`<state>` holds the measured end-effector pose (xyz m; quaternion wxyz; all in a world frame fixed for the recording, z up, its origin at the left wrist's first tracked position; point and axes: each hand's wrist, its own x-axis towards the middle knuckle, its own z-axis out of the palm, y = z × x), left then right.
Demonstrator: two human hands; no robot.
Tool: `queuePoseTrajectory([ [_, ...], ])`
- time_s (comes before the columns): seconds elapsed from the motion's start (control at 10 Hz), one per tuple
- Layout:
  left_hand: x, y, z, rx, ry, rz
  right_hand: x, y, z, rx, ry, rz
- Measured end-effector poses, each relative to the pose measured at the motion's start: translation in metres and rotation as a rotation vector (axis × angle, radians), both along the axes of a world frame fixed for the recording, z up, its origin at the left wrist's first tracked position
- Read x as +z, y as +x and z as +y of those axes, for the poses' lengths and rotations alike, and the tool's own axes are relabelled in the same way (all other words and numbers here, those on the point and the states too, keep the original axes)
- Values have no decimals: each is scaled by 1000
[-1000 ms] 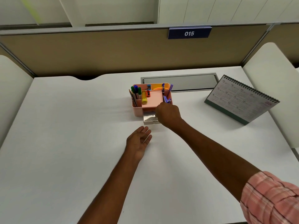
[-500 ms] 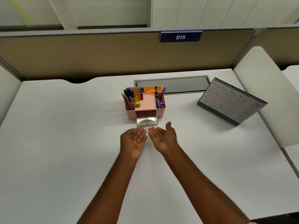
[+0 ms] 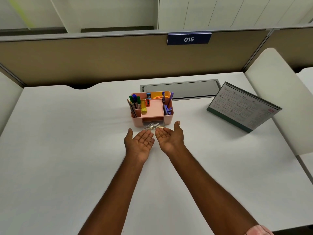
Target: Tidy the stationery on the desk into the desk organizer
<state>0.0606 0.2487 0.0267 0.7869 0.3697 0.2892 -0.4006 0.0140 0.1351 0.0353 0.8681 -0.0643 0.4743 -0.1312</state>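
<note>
Stationery (image 3: 144,107) stands sorted in the pink desk organizer (image 3: 167,119) at frame centre, so I judge the tidying nearly done; only its clear drawer (image 3: 153,125) sits pulled out. My left hand (image 3: 139,144) and right hand (image 3: 169,139) lie palm-up with fingers straight, holding nothing, just below it. What glints in the drawer I cannot make out.

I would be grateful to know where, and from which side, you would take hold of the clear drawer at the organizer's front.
I would probably pinch the clear drawer by its front lip, coming in low from the near side. It sticks out of the pink organizer toward the person, so only that end is exposed. The rest appears to sit inside the housing.
</note>
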Motion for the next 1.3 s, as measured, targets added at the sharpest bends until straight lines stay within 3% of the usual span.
queuePoseTrajectory([
  [1.0, 7, 31, -12, 20, -63, 7, -6, 10, -26, -45, 66, -89],
  [1.3, 36, 18, -9, 51, -182, -60, 20, -14, -26, -34, 56, -139],
])
